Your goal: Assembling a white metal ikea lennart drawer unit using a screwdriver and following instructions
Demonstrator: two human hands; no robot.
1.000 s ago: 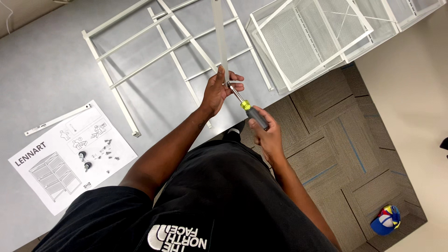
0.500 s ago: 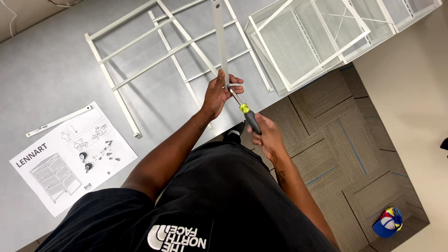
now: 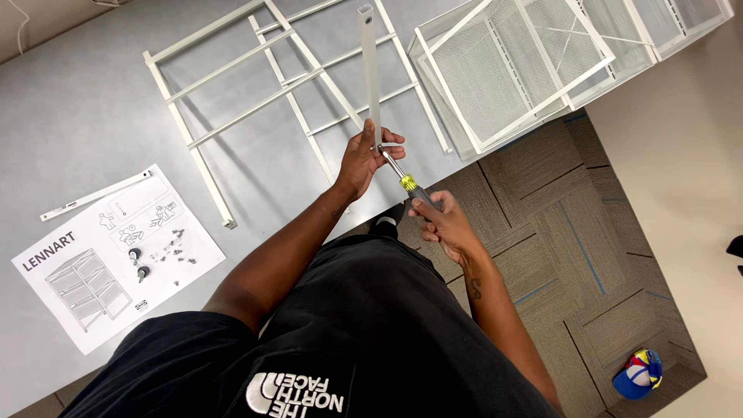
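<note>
I see my left hand [image 3: 362, 159] closed around the lower end of a white metal bar [image 3: 369, 70], which runs up toward 12 o'clock from the frame's centre. My right hand [image 3: 443, 220], at 4 o'clock from the left, grips a screwdriver [image 3: 404, 184] whose tip meets the bar's end. A white frame [image 3: 255, 93] lies at 10 o'clock, an instruction sheet [image 3: 108, 255] at 8 o'clock.

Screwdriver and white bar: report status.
Left hand grips white bar upright. Right hand holds screwdriver, tip at bar's lower end. Nothing blocking.
</note>
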